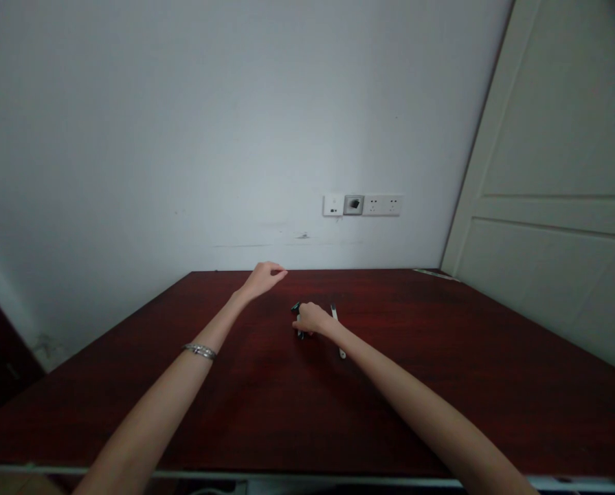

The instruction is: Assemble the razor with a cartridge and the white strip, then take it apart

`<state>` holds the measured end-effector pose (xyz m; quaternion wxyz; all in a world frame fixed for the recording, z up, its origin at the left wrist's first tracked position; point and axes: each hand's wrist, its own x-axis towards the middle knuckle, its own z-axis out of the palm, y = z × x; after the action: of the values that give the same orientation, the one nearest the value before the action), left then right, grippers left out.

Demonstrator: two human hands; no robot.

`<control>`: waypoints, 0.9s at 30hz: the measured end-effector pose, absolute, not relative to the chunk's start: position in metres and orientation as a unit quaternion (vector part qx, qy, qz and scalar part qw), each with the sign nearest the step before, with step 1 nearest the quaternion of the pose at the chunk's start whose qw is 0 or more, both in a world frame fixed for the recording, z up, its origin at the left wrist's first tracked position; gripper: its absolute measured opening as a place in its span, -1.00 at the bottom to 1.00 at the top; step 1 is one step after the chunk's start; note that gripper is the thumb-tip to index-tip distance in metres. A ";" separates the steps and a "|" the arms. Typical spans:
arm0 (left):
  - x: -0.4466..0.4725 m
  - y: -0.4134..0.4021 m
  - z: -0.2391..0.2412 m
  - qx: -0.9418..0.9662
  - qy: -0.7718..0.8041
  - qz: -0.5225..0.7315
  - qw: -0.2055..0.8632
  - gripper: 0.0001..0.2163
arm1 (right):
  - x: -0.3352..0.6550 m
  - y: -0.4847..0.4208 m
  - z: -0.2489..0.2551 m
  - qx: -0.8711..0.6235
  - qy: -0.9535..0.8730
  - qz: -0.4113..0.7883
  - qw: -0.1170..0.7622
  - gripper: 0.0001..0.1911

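Observation:
My left hand [264,279] is raised over the back of the table, thumb and fingers pinched together. Whatever might be between its fingertips is too small to make out. Lower and to the right, my right hand [313,318] curls its fingers over a small black-and-white object [300,335] on the tabletop. Most of that object is hidden by the fingers. A small dark piece [295,307] shows just beyond the fingers; I cannot tell whether it is part of the same object. A slim white tool with a dark tip [334,312] lies lengthwise, its middle covered by my right wrist.
The dark red wooden table [266,405] reaches back to a white wall [235,137]. Socket plates [383,205] sit low on that wall. A pale panelled door [559,165] stands along the right side. A thin flat strip [435,274] lies at the back right corner.

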<state>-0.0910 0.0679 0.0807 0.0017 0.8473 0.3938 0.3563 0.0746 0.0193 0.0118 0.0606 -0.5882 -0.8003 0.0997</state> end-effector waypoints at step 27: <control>-0.022 0.063 0.013 0.902 0.378 0.105 0.179 -0.21 | 0.318 0.002 0.004 -0.714 -0.689 0.024 0.120 -0.72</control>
<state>-0.0221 0.0630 0.0127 0.1790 0.9023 0.3777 0.1054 0.3182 0.0020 0.0038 0.1198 -0.7141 -0.6893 0.0243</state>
